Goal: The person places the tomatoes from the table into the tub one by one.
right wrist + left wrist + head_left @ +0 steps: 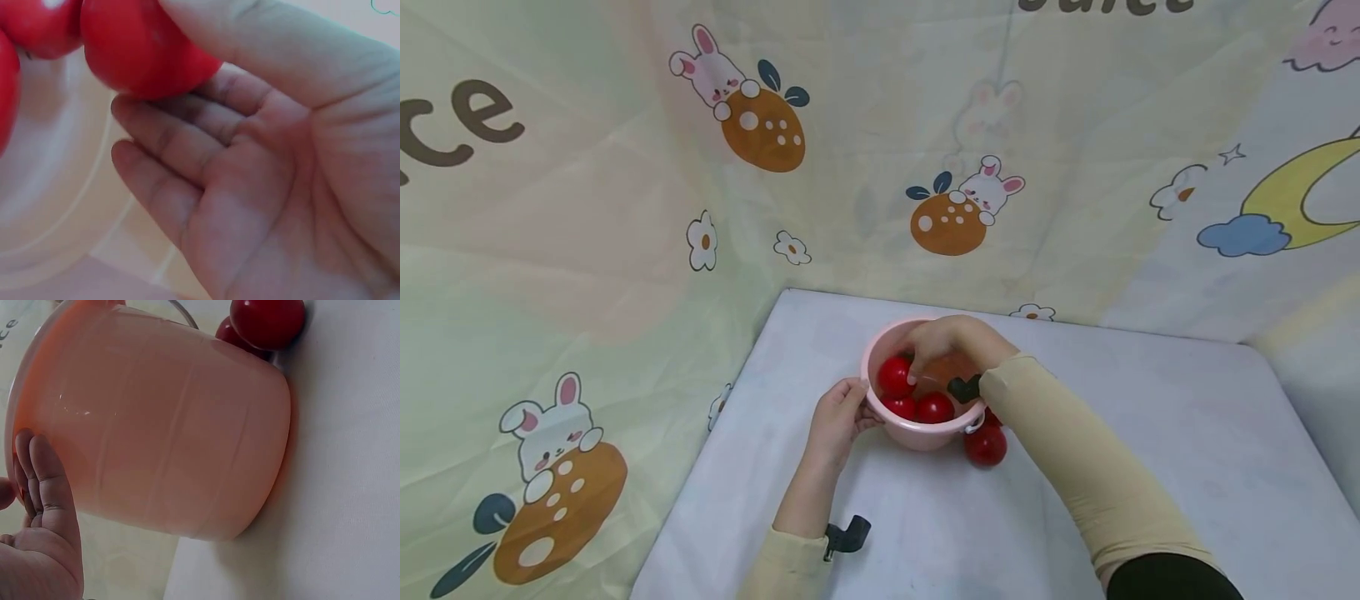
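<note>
A pink bucket [921,437] stands on the table, holding several shiny round red fruits [935,408]; whether they are apples or tomatoes I cannot tell. My left hand [837,421] grips the bucket's rim on its left side, thumb on one face and fingers on the outer wall, as the left wrist view shows. Inside the bucket, my right hand [936,342] holds one round red fruit [140,47] between thumb and fingertips. Two more red fruits [985,445] rest on the table against the bucket's right side, one partly hidden behind it.
The white-covered table [1097,467] extends to the right and front of the bucket. A printed cloth [850,167] with rabbits and flowers hangs behind and to the left. A thin handle [185,314] is attached near the bucket's rim.
</note>
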{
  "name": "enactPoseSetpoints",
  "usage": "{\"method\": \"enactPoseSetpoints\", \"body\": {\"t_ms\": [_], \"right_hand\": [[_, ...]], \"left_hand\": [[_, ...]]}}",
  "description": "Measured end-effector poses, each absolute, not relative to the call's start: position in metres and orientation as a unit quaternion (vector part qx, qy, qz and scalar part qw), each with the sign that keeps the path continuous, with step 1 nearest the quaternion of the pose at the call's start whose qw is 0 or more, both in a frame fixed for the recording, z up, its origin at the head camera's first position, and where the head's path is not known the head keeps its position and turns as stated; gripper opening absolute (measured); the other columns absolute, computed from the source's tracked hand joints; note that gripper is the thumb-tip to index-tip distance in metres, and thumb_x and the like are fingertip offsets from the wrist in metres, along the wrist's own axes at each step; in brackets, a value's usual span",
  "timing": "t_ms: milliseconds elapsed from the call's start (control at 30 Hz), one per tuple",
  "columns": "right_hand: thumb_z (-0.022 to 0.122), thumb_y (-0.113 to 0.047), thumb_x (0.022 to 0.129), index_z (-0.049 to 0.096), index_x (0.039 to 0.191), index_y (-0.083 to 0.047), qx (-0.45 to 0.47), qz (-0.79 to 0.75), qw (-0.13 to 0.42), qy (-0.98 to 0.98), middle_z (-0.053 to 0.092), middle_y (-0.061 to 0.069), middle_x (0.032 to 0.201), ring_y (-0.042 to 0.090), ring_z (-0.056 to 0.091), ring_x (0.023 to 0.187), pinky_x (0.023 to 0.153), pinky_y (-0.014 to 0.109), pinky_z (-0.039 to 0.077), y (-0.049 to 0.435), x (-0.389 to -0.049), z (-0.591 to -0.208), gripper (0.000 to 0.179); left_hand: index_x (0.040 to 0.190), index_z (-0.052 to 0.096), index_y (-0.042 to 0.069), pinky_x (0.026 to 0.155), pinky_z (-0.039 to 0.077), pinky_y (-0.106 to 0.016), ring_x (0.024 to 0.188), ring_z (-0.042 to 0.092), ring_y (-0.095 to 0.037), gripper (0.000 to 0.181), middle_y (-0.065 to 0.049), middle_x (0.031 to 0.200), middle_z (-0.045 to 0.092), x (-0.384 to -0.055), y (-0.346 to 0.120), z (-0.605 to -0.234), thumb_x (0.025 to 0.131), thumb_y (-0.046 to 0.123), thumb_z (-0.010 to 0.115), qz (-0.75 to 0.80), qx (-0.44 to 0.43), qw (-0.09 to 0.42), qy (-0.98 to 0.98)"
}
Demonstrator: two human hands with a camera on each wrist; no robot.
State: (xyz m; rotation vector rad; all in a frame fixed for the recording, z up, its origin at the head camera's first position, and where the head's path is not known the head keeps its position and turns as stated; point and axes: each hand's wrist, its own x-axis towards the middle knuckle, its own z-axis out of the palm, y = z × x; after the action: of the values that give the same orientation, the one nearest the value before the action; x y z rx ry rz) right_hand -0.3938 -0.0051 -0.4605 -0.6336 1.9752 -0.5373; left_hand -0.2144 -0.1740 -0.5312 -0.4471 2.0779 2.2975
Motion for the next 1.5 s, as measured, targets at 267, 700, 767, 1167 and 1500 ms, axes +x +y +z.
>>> {"method": "enactPoseSetpoints", "body": {"t_ms": [267, 700, 767, 1167, 1500], "right_hand": [[0.080, -0.019, 0.081, 0.066, 0.124, -0.031, -0.291, -0.206, 0.445, 0.822, 0.060, -0.004, 0.125, 0.025, 0.043, 0.128, 0.098, 0.049, 0.052, 0.007, -0.391, -0.455, 0.047], [0.074, -0.016, 0.087, 0.058, 0.138, -0.026, -0.305, -0.248, 0.398, 0.829, 0.058, 0.003, 0.140, 0.027, 0.046, 0.133, 0.100, 0.050, 0.052, 0.039, -0.381, -0.433, 0.054], [0.074, -0.020, 0.088, 0.056, 0.140, -0.027, -0.319, -0.244, 0.378, 0.834, 0.057, 0.001, 0.142, 0.026, 0.047, 0.135, 0.100, 0.047, 0.053, 0.045, -0.380, -0.428, 0.056], [0.069, -0.027, 0.091, 0.052, 0.143, -0.020, -0.353, -0.335, 0.320, 0.813, 0.054, 0.007, 0.146, 0.030, 0.050, 0.136, 0.102, 0.045, 0.052, 0.119, -0.364, -0.392, 0.055], [0.069, -0.041, 0.090, 0.049, 0.144, -0.025, -0.255, -0.386, 0.266, 0.846, 0.053, 0.000, 0.146, 0.029, 0.047, 0.139, 0.108, 0.054, 0.045, 0.190, -0.360, -0.438, 0.060]], "left_hand": [[0.124, 0.061, 0.005, 0.078, 0.061, -0.031, 0.082, 0.072, -0.024, 0.048, -0.028, 0.110, 0.066, -0.215, -0.166, -0.528, 0.095, 0.044, 0.061, 0.738, -0.131, 0.007, 0.662], [0.123, 0.062, 0.005, 0.078, 0.061, -0.032, 0.083, 0.071, -0.025, 0.045, -0.029, 0.110, 0.066, -0.216, -0.153, -0.523, 0.097, 0.042, 0.059, 0.738, -0.126, 0.016, 0.663], [0.123, 0.062, 0.005, 0.079, 0.061, -0.032, 0.083, 0.071, -0.025, 0.045, -0.027, 0.109, 0.066, -0.216, -0.152, -0.523, 0.097, 0.042, 0.059, 0.738, -0.127, 0.016, 0.663], [0.125, 0.062, 0.007, 0.080, 0.061, -0.033, 0.086, 0.070, -0.027, 0.045, -0.026, 0.112, 0.066, -0.213, -0.159, -0.527, 0.097, 0.042, 0.059, 0.730, -0.137, 0.004, 0.669], [0.125, 0.062, 0.006, 0.081, 0.061, -0.033, 0.086, 0.070, -0.026, 0.040, -0.027, 0.112, 0.065, -0.212, -0.166, -0.529, 0.100, 0.037, 0.055, 0.738, -0.150, 0.003, 0.658]]}}
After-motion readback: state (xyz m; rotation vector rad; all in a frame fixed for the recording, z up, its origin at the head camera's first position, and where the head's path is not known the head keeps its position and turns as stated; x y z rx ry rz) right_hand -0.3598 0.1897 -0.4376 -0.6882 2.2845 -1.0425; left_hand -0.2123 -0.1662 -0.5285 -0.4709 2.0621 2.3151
